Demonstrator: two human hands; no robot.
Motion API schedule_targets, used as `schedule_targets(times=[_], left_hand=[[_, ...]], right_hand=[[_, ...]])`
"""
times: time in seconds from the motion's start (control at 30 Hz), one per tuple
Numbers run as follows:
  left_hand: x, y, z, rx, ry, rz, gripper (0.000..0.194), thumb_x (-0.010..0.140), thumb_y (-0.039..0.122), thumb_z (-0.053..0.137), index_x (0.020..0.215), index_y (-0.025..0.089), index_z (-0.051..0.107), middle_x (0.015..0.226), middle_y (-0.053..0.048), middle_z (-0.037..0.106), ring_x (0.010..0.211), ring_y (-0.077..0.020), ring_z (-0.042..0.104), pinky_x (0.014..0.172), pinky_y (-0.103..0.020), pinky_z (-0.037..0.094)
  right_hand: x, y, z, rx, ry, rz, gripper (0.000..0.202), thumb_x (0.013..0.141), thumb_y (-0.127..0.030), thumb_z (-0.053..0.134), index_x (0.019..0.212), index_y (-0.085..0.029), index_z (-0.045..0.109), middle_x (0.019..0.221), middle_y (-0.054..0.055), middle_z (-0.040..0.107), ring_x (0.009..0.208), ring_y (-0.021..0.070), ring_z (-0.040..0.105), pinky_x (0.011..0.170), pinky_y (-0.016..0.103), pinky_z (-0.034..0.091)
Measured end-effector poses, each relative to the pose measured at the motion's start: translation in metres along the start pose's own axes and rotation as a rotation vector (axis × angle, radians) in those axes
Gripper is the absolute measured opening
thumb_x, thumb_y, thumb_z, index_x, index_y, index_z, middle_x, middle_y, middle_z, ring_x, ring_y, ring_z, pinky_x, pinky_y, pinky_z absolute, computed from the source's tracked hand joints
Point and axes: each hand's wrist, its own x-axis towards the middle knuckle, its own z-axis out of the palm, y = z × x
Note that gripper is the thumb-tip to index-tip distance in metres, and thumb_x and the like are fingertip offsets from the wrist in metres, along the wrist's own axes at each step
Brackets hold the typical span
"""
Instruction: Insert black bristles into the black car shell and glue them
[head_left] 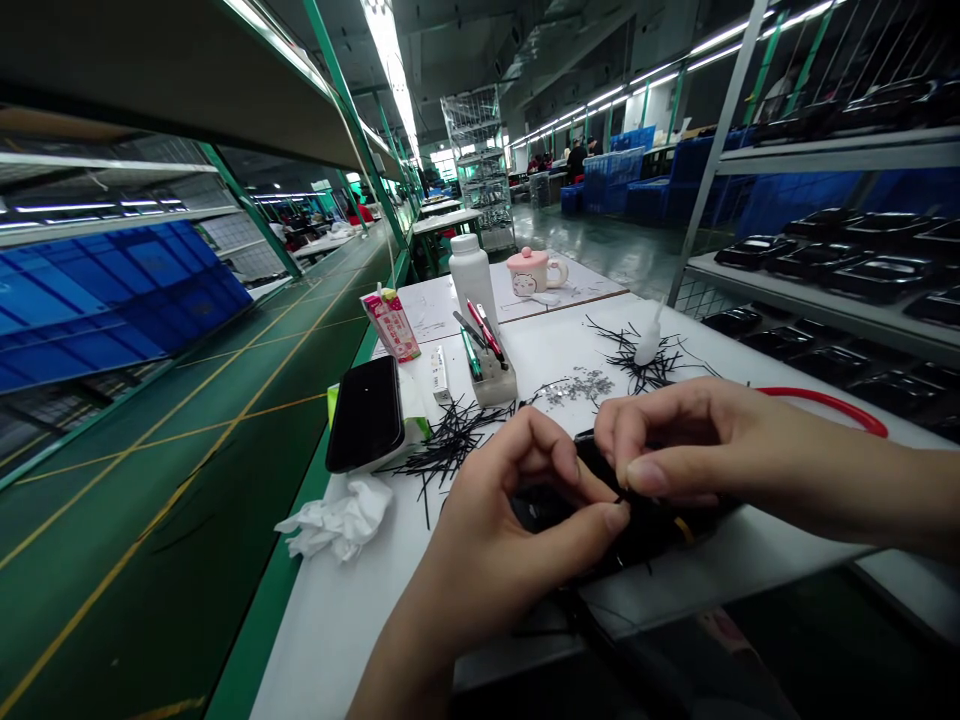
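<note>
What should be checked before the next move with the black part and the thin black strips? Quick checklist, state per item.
1. Left hand on the black part: ok, fingers curl over it.
2. Right hand pinches a thin strip at the part: cannot tell, the fingertips hide it.
3. Part supported by the white table: ok, it lies at the near edge.
4. Spare black strips at hand: ok, a loose pile lies just behind the left hand.
5. Red cable apart from the hands: ok, it runs behind the right wrist.
6. Small silver bits contained: not ok, scattered loose on the table.
</note>
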Motion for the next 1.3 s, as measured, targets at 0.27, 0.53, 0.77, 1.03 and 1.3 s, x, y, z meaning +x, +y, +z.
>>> schedule_targets(times=[0.27,0.53,0.77,1.03,1.3], left_hand=[[0.0008,-0.0022,-0.0011,0.018,-0.004,0.001,0.031,0.086,0.013,0.078,0.085,0.02,0.049,0.078,0.007,0.069,0.071,-0.0035,0.059,0.069,-0.013,0.047],[0.0001,-0.0011,-0.0001,0.032,0.002,0.0,0.03,0.087,0.014,0.078,0.085,0.02,0.049,0.077,0.007,0.068,0.071,-0.004,0.058,0.069,-0.014,0.046],[0.0007,0.0002,0.0003,0.035,-0.004,-0.009,0.029,0.088,0.015,0.077,0.083,0.02,0.048,0.078,0.007,0.068,0.072,-0.0045,0.059,0.069,-0.015,0.046],[0.0018,0.0008,-0.0001,0.046,-0.006,0.005,0.029,0.087,0.013,0.078,0.083,0.02,0.049,0.078,0.006,0.069,0.073,-0.0045,0.06,0.069,-0.016,0.045],[0.0011,0.001,-0.0008,0.043,-0.025,0.01,0.027,0.085,0.01,0.079,0.084,0.02,0.054,0.08,0.007,0.068,0.076,-0.0043,0.061,0.071,-0.014,0.046]], right_hand=[[0.0025,0.001,-0.0011,-0.014,-0.019,-0.001,0.036,0.077,-0.049,0.088,0.075,-0.017,0.072,0.078,0.0,0.058,0.061,0.006,0.041,0.054,0.021,0.023],[0.0025,-0.0001,-0.0027,-0.05,-0.03,0.018,0.039,0.077,-0.051,0.088,0.076,-0.016,0.071,0.078,-0.001,0.056,0.061,0.0056,0.039,0.053,0.021,0.023],[0.0025,-0.0002,-0.0031,-0.025,-0.033,0.057,0.042,0.075,-0.053,0.088,0.079,-0.015,0.07,0.077,-0.001,0.058,0.056,0.0035,0.035,0.052,0.02,0.024],[0.0035,0.0008,-0.0085,-0.092,-0.084,0.071,0.037,0.077,-0.051,0.086,0.08,-0.016,0.073,0.076,-0.001,0.052,0.058,0.0054,0.038,0.052,0.022,0.023],[0.0038,0.0012,-0.0074,-0.121,-0.062,0.041,0.039,0.075,-0.051,0.088,0.079,-0.016,0.072,0.078,0.001,0.057,0.066,0.0099,0.043,0.056,0.024,0.026]])
